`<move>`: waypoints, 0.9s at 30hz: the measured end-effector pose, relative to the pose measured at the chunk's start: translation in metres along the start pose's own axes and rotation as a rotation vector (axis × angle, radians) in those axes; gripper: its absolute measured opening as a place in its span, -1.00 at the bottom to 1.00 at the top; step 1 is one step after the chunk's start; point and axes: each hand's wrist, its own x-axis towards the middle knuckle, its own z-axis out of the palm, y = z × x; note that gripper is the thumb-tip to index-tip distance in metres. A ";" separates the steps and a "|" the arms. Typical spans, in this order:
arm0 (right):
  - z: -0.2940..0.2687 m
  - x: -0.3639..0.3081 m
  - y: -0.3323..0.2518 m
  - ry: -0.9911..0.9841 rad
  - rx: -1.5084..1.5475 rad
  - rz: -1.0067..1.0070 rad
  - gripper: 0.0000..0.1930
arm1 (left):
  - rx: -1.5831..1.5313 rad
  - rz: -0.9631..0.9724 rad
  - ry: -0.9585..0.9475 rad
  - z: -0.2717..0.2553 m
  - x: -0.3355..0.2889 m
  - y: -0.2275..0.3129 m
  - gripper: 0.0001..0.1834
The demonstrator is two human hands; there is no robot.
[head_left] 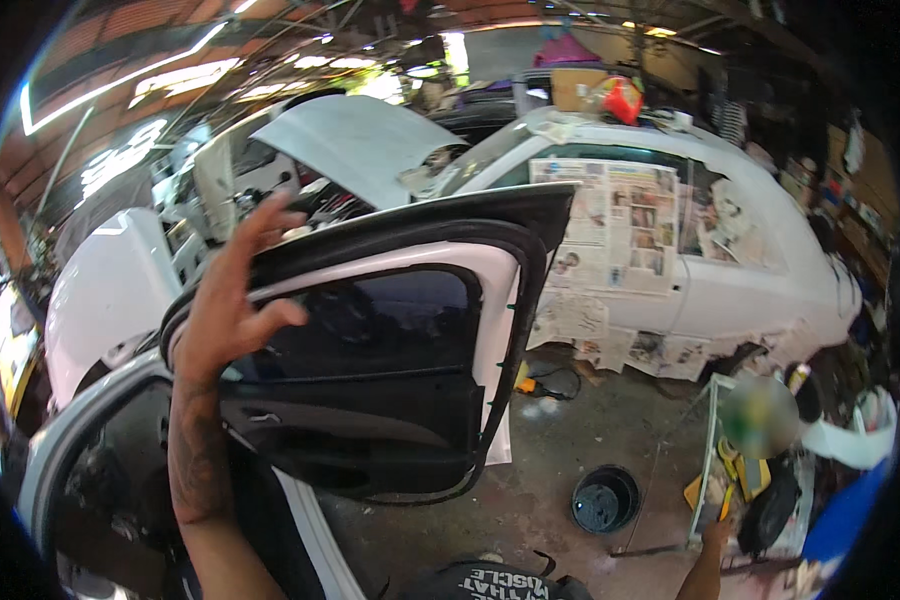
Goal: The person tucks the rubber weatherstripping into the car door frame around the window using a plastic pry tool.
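My left hand (235, 290) is raised at the upper edge of an ajar car door (370, 405), thumb and fingers apart, nothing held. Whether its palm touches the frame, I cannot tell. The door has a black inner panel, dark window glass and a black rubber seal around its edge. At the lower right, my right hand (714, 535) reaches to the near side of a small work stand (712, 440). Beside its fingers is a narrow yellow tool (728, 497), and further yellow tools (753, 475) lie behind it. The fingers are too small and dim to show a grip.
A black bucket (606, 499) stands on the concrete floor left of the stand. Beyond the door is a white car (730, 300) masked with newspaper (610, 225), near a raised hood (360, 150). A black-and-yellow tool (548, 383) lies on the floor. Blue material (850, 515) is at far right.
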 end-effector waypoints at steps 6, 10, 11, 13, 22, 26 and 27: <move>0.007 0.034 -0.028 -0.325 -0.310 -0.052 -0.49 | 0.188 0.298 -0.131 0.015 0.036 0.032 -0.52; 0.060 0.084 0.032 -0.088 -0.166 0.030 -0.77 | 0.075 0.278 -0.076 0.020 0.044 0.027 -0.73; 0.061 0.077 0.024 -0.118 -0.162 0.021 -0.77 | 0.036 0.273 -0.087 0.027 0.048 0.027 -0.76; 0.058 0.057 0.004 -0.043 -0.099 0.110 -0.76 | 0.079 0.250 -0.141 0.025 0.048 0.030 -0.76; -0.027 -0.151 -0.100 -0.278 1.772 0.119 -0.52 | 0.067 0.572 -0.137 0.028 0.053 -0.008 -0.61; -0.094 -0.286 -0.209 -0.528 1.762 0.079 -0.53 | 0.036 0.708 -0.162 0.017 0.055 -0.002 -0.70; -0.103 -0.310 -0.224 -0.518 1.782 0.133 -0.53 | 0.025 0.748 -0.193 0.013 0.057 -0.002 -0.70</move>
